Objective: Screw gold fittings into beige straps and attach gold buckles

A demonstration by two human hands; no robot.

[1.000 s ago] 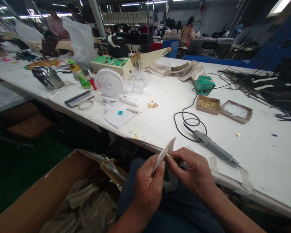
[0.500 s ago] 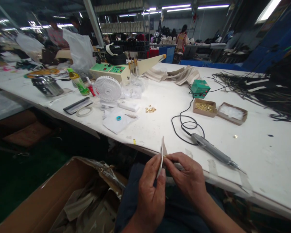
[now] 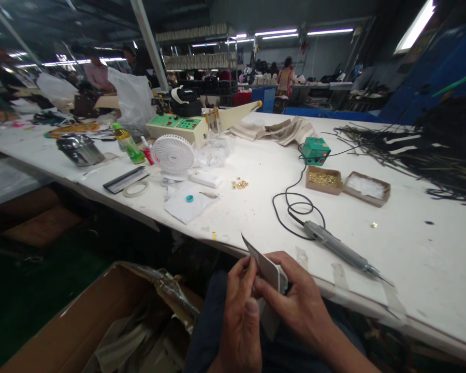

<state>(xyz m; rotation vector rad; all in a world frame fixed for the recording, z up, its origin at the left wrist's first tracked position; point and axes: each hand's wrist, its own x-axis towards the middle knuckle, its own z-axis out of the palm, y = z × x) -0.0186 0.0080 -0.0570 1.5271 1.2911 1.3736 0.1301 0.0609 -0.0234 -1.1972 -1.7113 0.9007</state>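
Pale-grey sheet pc. (image 3: 267, 268), thin & approx. flat, tilted, upper corner pointing up-left, held in R hand (image 3: 299, 295) nr. edge of counter (image 3: 241, 217).

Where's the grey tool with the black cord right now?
In the head view, the grey tool lies on the white table, beyond and to the right of the right hand, nearer than the box of gold pieces.

- Flat piece (image 3: 266, 266): between left hand (image 3: 239, 311) and right hand (image 3: 298, 298), before table (image 3: 423, 269).
- Screwdriver (image 3: 336, 246): on table, right of loose fittings (image 3: 241, 184).
- Fittings tray (image 3: 326, 189): before control box (image 3: 314, 151), left of second tray (image 3: 363, 199).
- Fan (image 3: 173, 157): left of loose fittings, before machine (image 3: 188, 124).
- Carton (image 3: 77, 316): left of left hand.
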